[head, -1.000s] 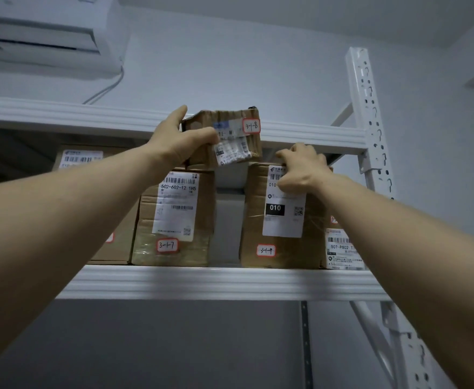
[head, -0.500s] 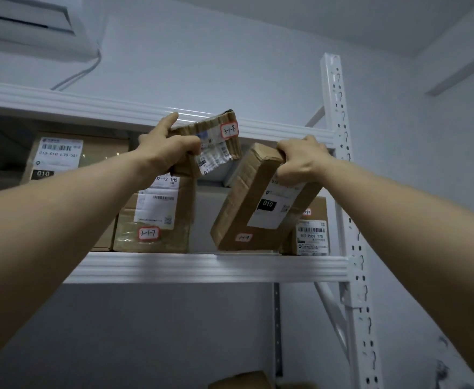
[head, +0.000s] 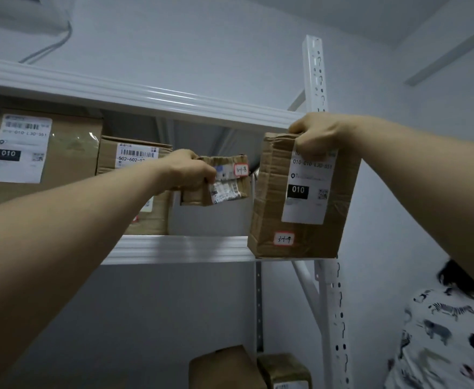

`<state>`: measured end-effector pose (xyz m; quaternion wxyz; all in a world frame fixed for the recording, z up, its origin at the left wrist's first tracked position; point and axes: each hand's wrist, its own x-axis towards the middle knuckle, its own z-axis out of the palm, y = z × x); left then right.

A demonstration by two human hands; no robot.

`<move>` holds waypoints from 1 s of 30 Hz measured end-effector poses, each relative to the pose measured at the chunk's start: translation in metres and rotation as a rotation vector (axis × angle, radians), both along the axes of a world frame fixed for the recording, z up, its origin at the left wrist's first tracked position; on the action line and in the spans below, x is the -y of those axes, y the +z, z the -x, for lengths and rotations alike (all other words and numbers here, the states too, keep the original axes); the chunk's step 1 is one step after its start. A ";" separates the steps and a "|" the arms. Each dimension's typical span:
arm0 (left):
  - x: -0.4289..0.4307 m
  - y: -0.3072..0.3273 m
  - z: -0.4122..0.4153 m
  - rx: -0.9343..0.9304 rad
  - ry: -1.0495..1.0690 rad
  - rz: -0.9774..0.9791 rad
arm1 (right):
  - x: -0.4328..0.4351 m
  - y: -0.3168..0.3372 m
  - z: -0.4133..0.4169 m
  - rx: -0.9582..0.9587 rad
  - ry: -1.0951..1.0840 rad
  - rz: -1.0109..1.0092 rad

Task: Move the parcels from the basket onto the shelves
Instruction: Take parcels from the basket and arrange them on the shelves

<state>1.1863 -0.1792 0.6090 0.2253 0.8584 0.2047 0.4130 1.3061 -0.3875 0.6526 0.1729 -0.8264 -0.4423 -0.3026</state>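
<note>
Small crumpled brown cardboard parcel (head: pixel 224 179): pinched at its left end by the left grip (head: pixel 186 172), in the air above the white metal shelf (head: pixel 179 248) gap.
Tall brown cardboard parcel (head: pixel 269 197): right grip (head: pixel 314 136) curled over its top, base on the near right lip.
Risk: judged likely to topple forward if released there.
Change: small parcel is lower; tall parcel, tilted before, is upright.

Big parcel (head: pixel 269 197) is showing "010", "L30-551" and a sticker "3-1-9". Small parcel (head: pixel 227 192) is showing sticker "3-1-8". Left box (head: pixel 70 164) is reading "010"; middle box (head: pixel 108 155) is reading "502-602-1", rest hidden.

arms raised, left grip (head: pixel 186 171), right grip (head: pixel 315 134) clenched
</note>
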 end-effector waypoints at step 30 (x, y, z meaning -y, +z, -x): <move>-0.025 -0.024 -0.040 -0.449 0.277 -0.536 | -0.024 -0.030 -0.038 -0.108 0.053 0.051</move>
